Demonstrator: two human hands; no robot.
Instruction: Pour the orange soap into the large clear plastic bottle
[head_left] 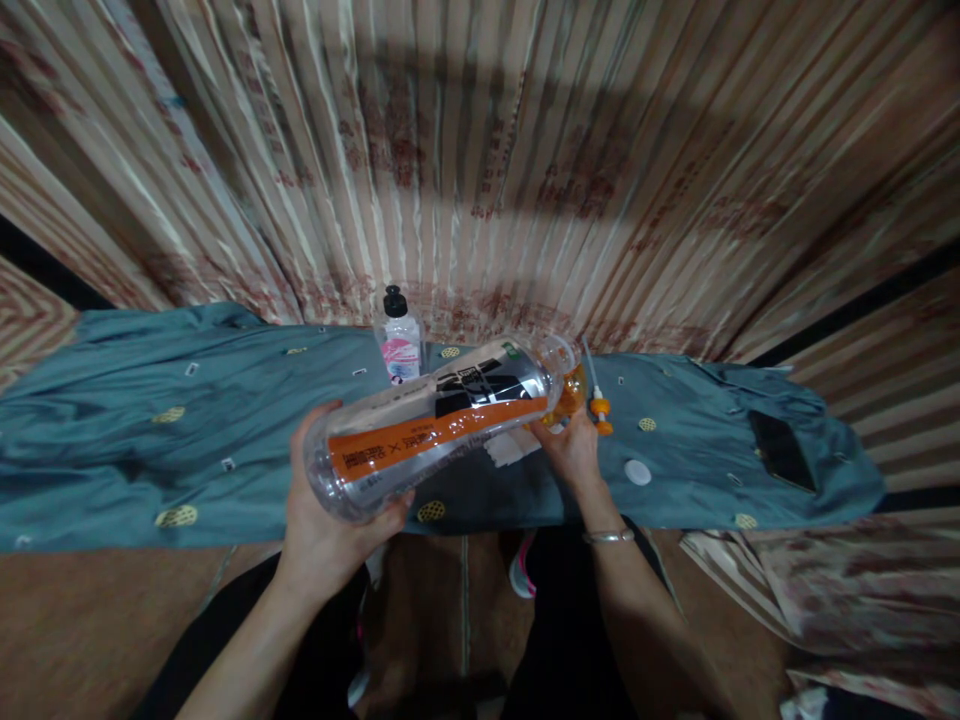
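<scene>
Lying almost on its side in the air, a large clear plastic bottle with an orange band and a black label spans the gap between both hands, its base low and to the left, its neck higher and to the right. The left hand cups the base from below, fingers curled up around the bottom edge and thumb pressed on the near side, clamped on the bottle. The right hand sits at the neck end, fingers closed around a small orange-tinted container that meets the bottle's mouth; how tight the fingertips are there is hidden by the plastic.

Just right of that hand lies an orange pump nozzle with a white tube, close to the knuckles. A white round cap rests a little further right, with bare cloth around it. Behind the big bottle stands a small clear bottle with a black cap and pink label, upright, near the far edge.

All of this sits on a table covered in teal cloth, whose near edge runs just under the left hand. A dark phone lies well apart towards the right end. The left half of the cloth is open. Striped curtains hang close behind the far edge.
</scene>
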